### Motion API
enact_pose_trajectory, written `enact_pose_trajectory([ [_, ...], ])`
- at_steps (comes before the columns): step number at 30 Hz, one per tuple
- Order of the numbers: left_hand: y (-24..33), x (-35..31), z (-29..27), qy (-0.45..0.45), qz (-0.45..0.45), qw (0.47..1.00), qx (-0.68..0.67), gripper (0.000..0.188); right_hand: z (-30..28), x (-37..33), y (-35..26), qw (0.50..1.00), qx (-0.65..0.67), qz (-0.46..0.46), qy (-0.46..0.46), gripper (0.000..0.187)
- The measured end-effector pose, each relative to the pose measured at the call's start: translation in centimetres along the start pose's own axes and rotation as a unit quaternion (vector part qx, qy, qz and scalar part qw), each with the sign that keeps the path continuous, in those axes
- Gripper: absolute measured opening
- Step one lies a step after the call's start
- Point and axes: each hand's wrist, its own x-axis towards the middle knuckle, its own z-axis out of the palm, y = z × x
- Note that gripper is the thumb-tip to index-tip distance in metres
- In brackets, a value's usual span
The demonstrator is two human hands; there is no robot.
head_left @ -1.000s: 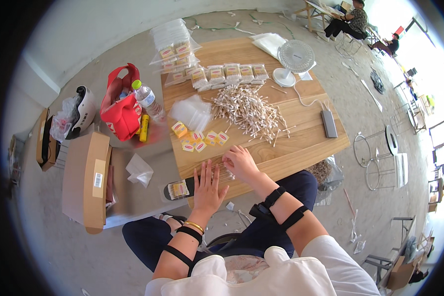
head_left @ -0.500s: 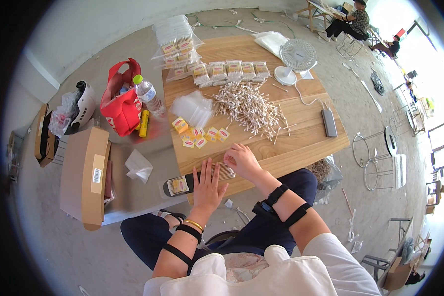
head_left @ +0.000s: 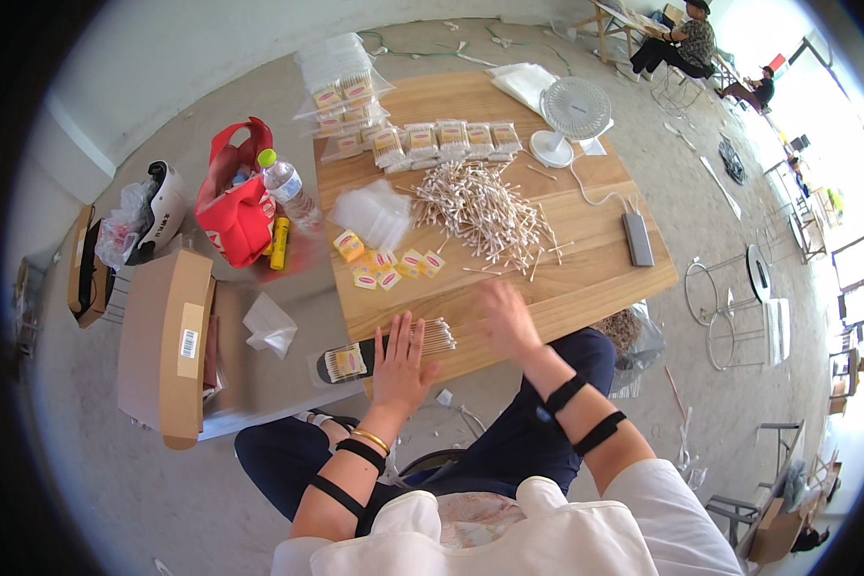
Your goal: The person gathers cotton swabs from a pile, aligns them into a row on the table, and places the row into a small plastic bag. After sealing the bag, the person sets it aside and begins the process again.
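My left hand [head_left: 403, 360] lies flat with its fingers stretched over a row of cotton swabs [head_left: 439, 335] at the table's near edge. The swab tips stick out to the right of it. Left of that hand, a clear bag of swabs with a yellow card [head_left: 346, 362] rests on a dark flat piece. My right hand [head_left: 509, 322] is smeared by motion over the bare wood; its fingers cannot be made out. Beyond it spreads a heap of loose cotton swabs [head_left: 485, 216]. Small yellow cards [head_left: 386, 269] and empty clear bags [head_left: 374, 213] lie left of the heap.
Filled swab packs [head_left: 451, 139] line the table's far side, with more stacked [head_left: 341, 91] at the far left. A small white fan [head_left: 576, 108] and a grey power bank [head_left: 637, 239] stand right. A red bag [head_left: 235, 216], water bottle [head_left: 288, 187] and cardboard box [head_left: 168, 346] are left.
My right hand has left the swab row beside my left hand and moved right, toward the near side of the heap. My left hand stays flat on the row.
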Motion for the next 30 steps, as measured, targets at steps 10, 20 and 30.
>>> enact_pose_trajectory([
  [10,-0.5,0.2,0.1,0.025,-0.05,0.996,0.072,0.097,3.9,-1.9,-7.3,1.0,-0.013,0.004,-0.024,0.085],
  [20,0.5,-1.3,-0.5,0.033,-0.058,0.997,0.05,0.096,4.6,-1.7,-8.1,1.0,-0.015,-0.005,-0.018,0.078],
  [30,1.7,-5.1,-0.6,0.033,-0.03,0.997,-0.068,0.075,4.7,-1.6,-8.1,0.998,-0.053,-0.011,-0.007,0.082],
])
